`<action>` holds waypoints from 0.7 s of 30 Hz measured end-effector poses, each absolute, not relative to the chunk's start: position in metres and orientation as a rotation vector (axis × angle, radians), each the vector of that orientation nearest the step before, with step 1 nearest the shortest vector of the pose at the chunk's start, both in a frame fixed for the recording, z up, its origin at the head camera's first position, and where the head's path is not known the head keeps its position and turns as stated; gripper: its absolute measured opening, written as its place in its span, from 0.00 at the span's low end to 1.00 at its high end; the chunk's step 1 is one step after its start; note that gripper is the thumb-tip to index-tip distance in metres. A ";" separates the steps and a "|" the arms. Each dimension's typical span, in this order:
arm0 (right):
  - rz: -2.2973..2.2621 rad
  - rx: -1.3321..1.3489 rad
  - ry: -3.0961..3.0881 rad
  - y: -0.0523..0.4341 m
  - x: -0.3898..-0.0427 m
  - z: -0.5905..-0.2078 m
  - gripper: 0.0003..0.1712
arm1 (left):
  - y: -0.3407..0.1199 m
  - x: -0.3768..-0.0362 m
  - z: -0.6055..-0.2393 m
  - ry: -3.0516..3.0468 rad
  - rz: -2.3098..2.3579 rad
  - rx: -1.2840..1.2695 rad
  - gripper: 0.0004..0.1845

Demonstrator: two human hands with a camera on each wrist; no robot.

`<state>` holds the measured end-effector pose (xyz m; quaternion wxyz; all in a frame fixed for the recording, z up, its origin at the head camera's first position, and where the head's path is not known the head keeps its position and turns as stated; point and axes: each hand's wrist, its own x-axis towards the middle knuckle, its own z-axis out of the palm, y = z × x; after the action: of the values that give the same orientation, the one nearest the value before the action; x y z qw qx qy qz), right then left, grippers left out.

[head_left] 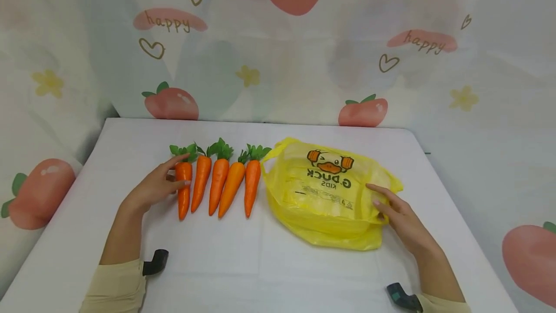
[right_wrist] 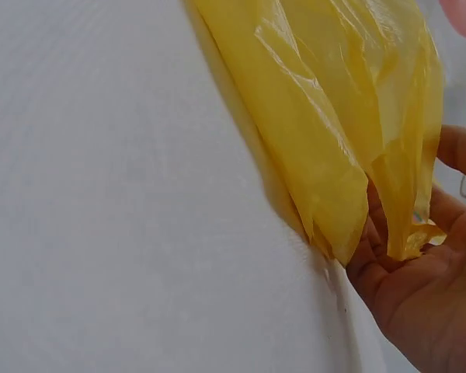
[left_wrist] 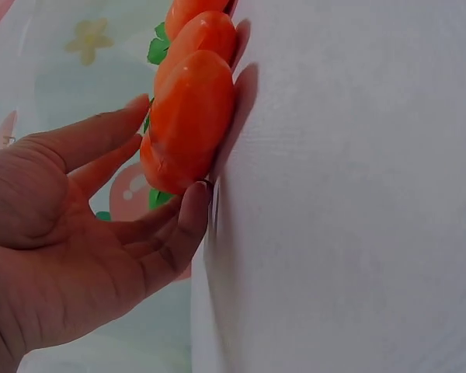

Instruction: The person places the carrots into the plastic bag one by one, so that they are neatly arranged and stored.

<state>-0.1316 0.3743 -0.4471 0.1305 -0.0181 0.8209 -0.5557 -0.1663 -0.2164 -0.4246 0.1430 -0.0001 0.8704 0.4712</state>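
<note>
Five orange toy carrots with green tops lie side by side on the white table [head_left: 278,264]. My left hand [head_left: 175,172] reaches round the leftmost carrot [head_left: 184,197], with straight fingers above it and the thumb against its side. The left wrist view shows that carrot [left_wrist: 190,109] between the fingers and thumb of my left hand [left_wrist: 169,149]. A yellow plastic bag [head_left: 323,192] printed with a duck lies to the right of the carrots. My right hand [head_left: 375,202] rests on its right edge. In the right wrist view the bag's edge [right_wrist: 334,116] drapes over the fingers of my right hand [right_wrist: 443,225].
A pale cloth backdrop [head_left: 278,62] printed with strawberries hangs behind the table and down both sides. Black wrist mounts [head_left: 156,261] show at both forearms. Bare white tabletop lies in front of the carrots and the bag.
</note>
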 end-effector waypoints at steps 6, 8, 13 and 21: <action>-1.668 -0.084 2.335 0.378 -0.133 -0.449 0.31 | -0.216 -0.166 -0.422 2.513 1.308 0.007 0.37; -1.670 -0.085 2.332 0.379 -0.134 -0.450 0.31 | -0.215 -0.167 -0.422 2.512 1.303 0.001 0.36; -1.634 -0.037 2.354 0.383 -0.133 -0.450 0.32 | -0.213 -0.168 -0.423 2.511 1.300 0.012 0.36; -1.598 -0.015 2.347 0.383 -0.134 -0.450 0.33 | -0.212 -0.166 -0.417 2.549 1.219 -0.004 0.36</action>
<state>-0.1344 0.3834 -0.4501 0.1507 -0.0052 0.8172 -0.5563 -0.1662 -0.2120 -0.4174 0.1574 -0.0015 0.8909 0.4260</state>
